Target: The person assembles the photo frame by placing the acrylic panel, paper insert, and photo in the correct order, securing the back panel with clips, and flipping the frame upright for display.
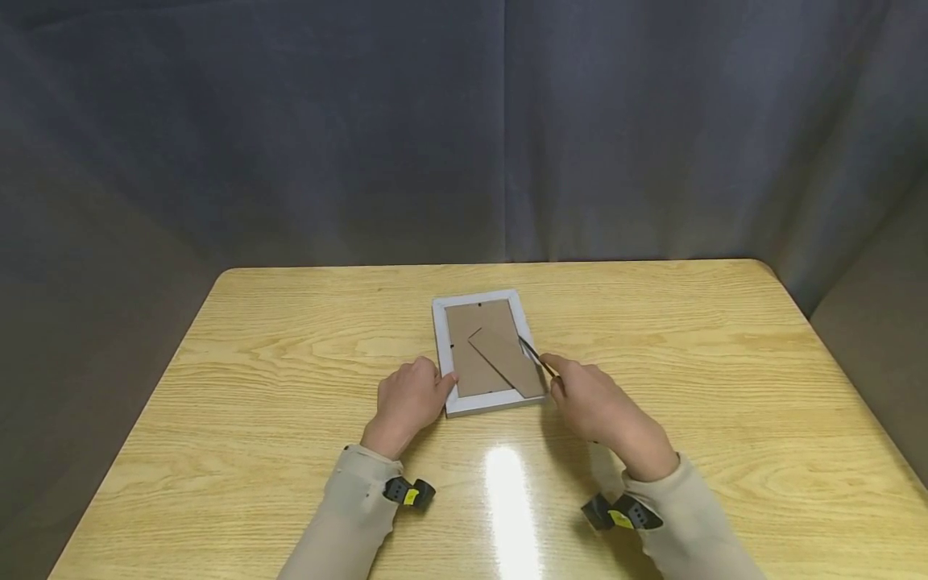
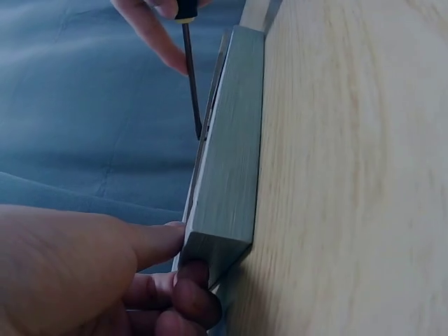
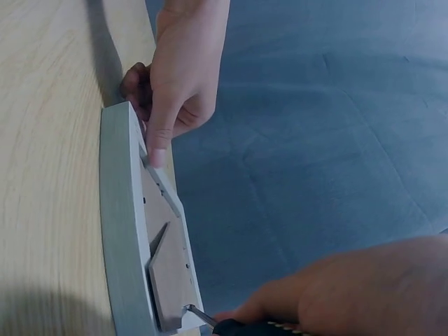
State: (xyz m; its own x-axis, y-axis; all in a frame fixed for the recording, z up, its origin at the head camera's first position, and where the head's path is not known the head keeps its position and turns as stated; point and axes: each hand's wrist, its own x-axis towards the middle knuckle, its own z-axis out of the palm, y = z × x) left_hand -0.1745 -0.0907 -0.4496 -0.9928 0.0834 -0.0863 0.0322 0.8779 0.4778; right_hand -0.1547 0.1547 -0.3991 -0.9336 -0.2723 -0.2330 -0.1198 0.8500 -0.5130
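A white picture frame (image 1: 442,332) lies with its back up, showing a brown backing board (image 1: 466,366) and a slanted easel leg (image 1: 511,356). My left hand (image 1: 412,395) grips its near left corner, thumb on top of the border and fingers curled under the edge (image 2: 220,255). In my right hand (image 1: 594,403) is a screwdriver (image 2: 190,73) with a dark handle and thin metal shaft. Its tip meets the right side of the backing, beside the easel leg, as the right wrist view shows. Small dark tabs (image 3: 159,185) dot the inner border.
The frame lies on a light wood-grain table (image 1: 290,322) with rounded far corners. Dark grey curtains (image 1: 362,145) hang behind and at both sides. Black wrist cameras (image 1: 418,493) are strapped over both beige sleeves (image 1: 696,524). A bright glare falls on the table near the front.
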